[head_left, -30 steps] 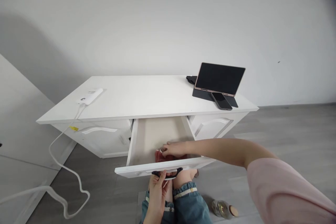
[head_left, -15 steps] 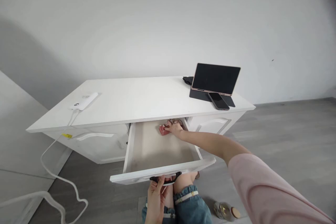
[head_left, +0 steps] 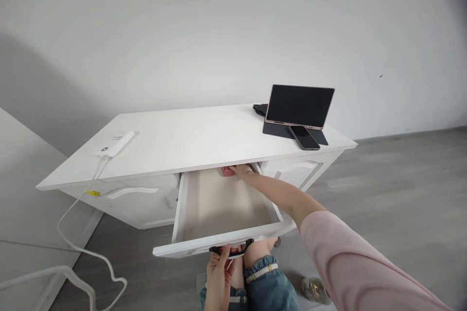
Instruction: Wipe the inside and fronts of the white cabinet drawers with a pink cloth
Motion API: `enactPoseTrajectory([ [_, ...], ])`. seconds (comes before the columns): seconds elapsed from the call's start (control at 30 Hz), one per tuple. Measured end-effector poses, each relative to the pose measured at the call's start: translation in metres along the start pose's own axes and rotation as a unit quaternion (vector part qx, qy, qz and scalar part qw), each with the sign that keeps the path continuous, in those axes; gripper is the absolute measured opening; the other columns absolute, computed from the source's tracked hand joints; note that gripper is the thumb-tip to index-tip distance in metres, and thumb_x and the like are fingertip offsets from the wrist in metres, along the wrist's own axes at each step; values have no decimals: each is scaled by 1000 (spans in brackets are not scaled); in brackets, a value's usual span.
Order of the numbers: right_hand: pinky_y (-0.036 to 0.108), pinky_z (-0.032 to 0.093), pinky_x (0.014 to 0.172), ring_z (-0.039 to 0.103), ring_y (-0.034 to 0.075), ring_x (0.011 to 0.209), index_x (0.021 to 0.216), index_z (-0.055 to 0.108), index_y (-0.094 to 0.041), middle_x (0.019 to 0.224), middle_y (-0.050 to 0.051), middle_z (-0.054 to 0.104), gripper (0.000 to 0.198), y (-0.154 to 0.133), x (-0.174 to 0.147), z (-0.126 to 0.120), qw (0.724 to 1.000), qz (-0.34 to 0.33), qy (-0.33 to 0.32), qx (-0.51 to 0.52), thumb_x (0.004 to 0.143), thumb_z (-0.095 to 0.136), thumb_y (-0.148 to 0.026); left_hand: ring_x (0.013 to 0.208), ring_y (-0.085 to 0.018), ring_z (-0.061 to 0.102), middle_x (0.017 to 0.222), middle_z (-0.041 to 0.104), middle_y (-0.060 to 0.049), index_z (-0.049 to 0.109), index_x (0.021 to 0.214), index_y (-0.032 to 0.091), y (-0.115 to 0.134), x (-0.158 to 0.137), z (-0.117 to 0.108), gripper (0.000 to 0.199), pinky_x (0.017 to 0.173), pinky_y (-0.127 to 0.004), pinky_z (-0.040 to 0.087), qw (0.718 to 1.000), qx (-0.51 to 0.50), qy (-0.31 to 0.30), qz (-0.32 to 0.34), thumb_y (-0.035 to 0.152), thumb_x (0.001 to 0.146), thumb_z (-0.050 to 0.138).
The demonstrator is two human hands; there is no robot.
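Note:
A white drawer (head_left: 215,199) is pulled out from under the desk top. My left hand (head_left: 218,269) is closed on its dark handle (head_left: 233,252) at the front. Deep in the drawer, close under the desk's edge, my right hand (head_left: 241,170) grips a small pinkish-red item (head_left: 227,171) whose kind I cannot make out. The desk edge hides part of that item and some of the right fingers.
On the white desk (head_left: 186,136) stand a tablet (head_left: 299,106), a phone (head_left: 304,137) in front of it and a black folded item (head_left: 260,109) behind. A white power strip (head_left: 116,145) trails a cable (head_left: 105,257) leftward. A glass jar (head_left: 314,290) sits on the floor.
My right hand has moved farther back into the drawer with the pinkish-red item, partly under the desk top. My left hand stays on the handle.

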State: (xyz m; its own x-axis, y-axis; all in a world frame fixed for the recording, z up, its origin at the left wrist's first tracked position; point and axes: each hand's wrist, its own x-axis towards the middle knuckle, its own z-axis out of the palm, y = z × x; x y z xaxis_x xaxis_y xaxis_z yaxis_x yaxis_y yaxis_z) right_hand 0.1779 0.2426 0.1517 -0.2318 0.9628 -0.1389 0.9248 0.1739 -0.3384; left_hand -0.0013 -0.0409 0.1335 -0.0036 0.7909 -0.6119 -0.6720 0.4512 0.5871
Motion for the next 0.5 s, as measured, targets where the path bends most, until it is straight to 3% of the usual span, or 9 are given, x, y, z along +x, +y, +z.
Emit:
enactPoseTrajectory([
  [0.1,52,45,98,58,31,121,140,49,-15,142,29,48,61,-5,-9,2,994,30,-37,-102,81,54,0,79,-23,75,75,77,-5,64,69,21,1,-2,2,30,74,-30,59,1000,15,-3,8,29,56,90],
  [0.23,60,47,93,61,37,115,146,41,-17,145,32,41,61,-9,-33,5,981,9,-89,-171,86,53,-8,82,-24,75,76,77,-6,60,64,20,1,-2,3,33,77,-31,59,1000,22,-1,16,31,55,90],
  [0.33,58,50,88,64,37,111,143,45,-21,143,29,43,60,-10,-58,5,973,-15,-128,-193,85,55,-9,82,-25,75,75,76,-6,49,54,22,-1,1,1,42,75,-32,59,1000,6,4,16,30,53,91],
  [0.5,40,54,81,67,31,100,139,49,-22,139,23,48,85,-14,-99,-1,953,-78,-216,-195,61,76,-2,77,-22,74,77,77,-5,54,55,22,-4,4,-2,36,72,-30,59,999,-22,-13,20,26,58,89],
])
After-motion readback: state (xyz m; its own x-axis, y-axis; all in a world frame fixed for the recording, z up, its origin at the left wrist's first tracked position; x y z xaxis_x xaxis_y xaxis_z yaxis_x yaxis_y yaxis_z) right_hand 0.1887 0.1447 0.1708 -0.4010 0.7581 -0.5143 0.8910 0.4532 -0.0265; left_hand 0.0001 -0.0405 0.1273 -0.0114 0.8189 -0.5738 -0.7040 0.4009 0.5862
